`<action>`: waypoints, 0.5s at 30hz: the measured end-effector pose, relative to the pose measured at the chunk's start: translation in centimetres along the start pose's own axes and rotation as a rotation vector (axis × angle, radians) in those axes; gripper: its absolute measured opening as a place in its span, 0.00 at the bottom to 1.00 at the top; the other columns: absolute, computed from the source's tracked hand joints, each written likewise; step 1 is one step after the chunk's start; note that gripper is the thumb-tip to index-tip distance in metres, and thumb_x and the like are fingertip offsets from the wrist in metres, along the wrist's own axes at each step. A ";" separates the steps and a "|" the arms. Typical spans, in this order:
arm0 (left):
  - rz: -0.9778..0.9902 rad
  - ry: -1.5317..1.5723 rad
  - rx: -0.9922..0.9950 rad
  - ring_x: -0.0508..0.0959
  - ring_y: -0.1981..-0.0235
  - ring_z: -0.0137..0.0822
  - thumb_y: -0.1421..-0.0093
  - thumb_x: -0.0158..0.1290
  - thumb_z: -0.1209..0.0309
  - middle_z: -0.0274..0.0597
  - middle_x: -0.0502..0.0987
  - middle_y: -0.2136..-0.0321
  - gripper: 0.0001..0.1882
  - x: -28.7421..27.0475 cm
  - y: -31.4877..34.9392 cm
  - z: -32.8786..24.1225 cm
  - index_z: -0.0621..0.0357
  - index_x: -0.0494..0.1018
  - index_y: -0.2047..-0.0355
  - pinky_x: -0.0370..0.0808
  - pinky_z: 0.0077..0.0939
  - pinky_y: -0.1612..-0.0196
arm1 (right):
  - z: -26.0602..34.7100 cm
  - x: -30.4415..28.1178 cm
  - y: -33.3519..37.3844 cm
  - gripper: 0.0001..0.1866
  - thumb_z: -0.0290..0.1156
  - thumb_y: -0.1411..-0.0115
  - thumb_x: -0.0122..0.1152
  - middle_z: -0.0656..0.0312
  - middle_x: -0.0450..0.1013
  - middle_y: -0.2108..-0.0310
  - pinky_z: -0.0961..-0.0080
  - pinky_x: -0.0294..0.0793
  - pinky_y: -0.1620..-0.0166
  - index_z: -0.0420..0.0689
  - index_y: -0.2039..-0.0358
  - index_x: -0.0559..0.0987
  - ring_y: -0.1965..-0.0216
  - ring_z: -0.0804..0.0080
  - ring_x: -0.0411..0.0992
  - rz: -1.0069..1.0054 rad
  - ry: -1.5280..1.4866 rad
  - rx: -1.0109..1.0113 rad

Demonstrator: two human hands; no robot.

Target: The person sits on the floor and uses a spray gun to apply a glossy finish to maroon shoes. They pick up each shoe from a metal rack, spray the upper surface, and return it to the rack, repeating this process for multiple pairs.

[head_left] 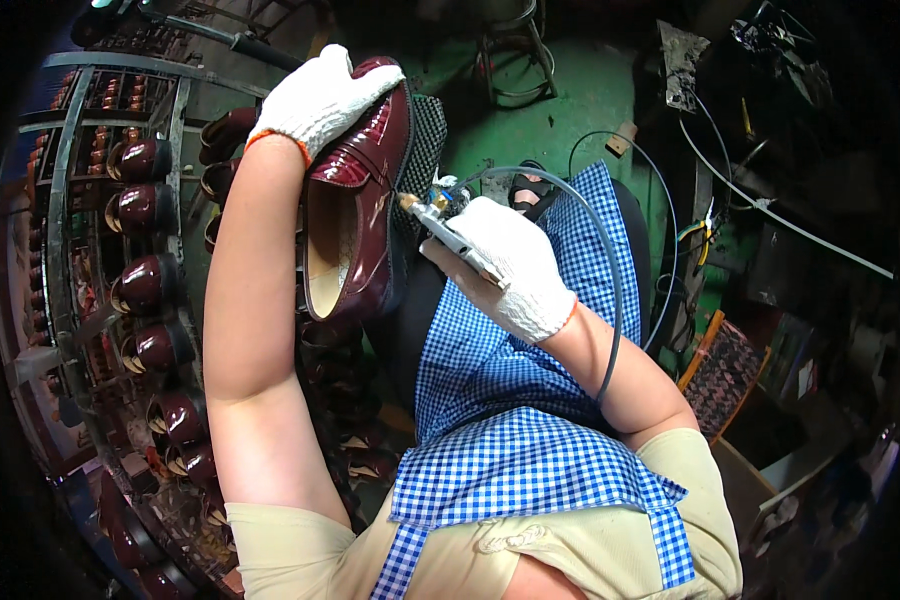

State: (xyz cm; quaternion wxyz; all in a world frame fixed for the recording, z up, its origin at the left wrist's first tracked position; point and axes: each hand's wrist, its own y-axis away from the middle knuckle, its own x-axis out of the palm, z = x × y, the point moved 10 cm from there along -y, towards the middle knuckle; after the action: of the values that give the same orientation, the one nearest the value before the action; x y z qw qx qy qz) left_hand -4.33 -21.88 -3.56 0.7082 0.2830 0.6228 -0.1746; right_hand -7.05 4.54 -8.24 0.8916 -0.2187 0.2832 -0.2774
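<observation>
— Gripping what, with the left hand?
— The toe of a burgundy shoe, closed over the front in a white knitted glove, thumb toward the right side. Probably held there to steady the leather while leaving the side and the opening uncovered.
— And with the right hand?
— Wrapped firmly round a metal tool like a spray gun, brass-coloured nozzle turned toward the shoe's right side. Looks very near; cannot tell whether touching.
— Set on what, that shoe?
— Held in front of the body, left of a checked apron, toe away, heel nearer, opening upward. Backed along the right edge by a black pebbled pad; cannot tell whether resting on anything underneath.
— Trailing from the tool?
— A grey hose, arched outside the hand and down to the forearm, likely led that way to clear the leather.
— And the room?
— Lined on the left by a metal rack, with more burgundy shoes down its right-hand edge, probably for easy reach. Floored in green, with metal stool legs at the far side and a woven panel to the right. Too dark beyond.
</observation>
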 end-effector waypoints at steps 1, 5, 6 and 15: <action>0.000 0.005 0.001 0.83 0.51 0.55 0.41 0.54 0.26 0.61 0.83 0.52 0.47 0.0 0.0 0.0 0.63 0.74 0.48 0.75 0.41 0.44 | 0.1 0.1 0.3 0.10 0.33 0.40 0.75 0.58 0.77 0.71 0.64 0.77 0.69 0.46 0.59 0.86 0.71 0.57 0.78 0.011 -0.008 -0.005; 0.011 -0.005 0.006 0.84 0.50 0.54 0.42 0.54 0.25 0.62 0.83 0.52 0.49 0.3 -0.4 -0.2 0.64 0.74 0.46 0.76 0.41 0.43 | 0.4 0.5 1.1 0.10 0.38 0.41 0.75 0.59 0.77 0.70 0.65 0.78 0.67 0.49 0.63 0.84 0.71 0.59 0.79 0.121 -0.070 0.060; 0.013 -0.004 0.002 0.84 0.50 0.53 0.42 0.54 0.25 0.62 0.83 0.51 0.50 0.2 -0.4 -0.2 0.65 0.74 0.45 0.76 0.41 0.43 | 0.5 0.5 1.4 0.10 0.39 0.41 0.75 0.59 0.77 0.70 0.65 0.77 0.66 0.49 0.63 0.84 0.71 0.59 0.79 0.144 -0.069 0.076; 0.045 0.197 -0.039 0.81 0.62 0.35 0.39 0.59 0.33 0.46 0.82 0.61 0.43 0.2 0.3 0.8 0.64 0.74 0.46 0.77 0.30 0.56 | 2.8 -1.2 2.7 0.13 0.30 0.43 0.77 0.60 0.76 0.69 0.67 0.78 0.64 0.45 0.58 0.84 0.68 0.61 0.76 0.200 -0.119 0.041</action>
State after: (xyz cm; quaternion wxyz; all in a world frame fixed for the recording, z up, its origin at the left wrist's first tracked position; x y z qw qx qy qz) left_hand -3.51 -22.08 -3.61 0.6526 0.2988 0.6863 -0.1178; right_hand -5.14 7.94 -7.15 0.9343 -0.1872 0.2446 -0.1793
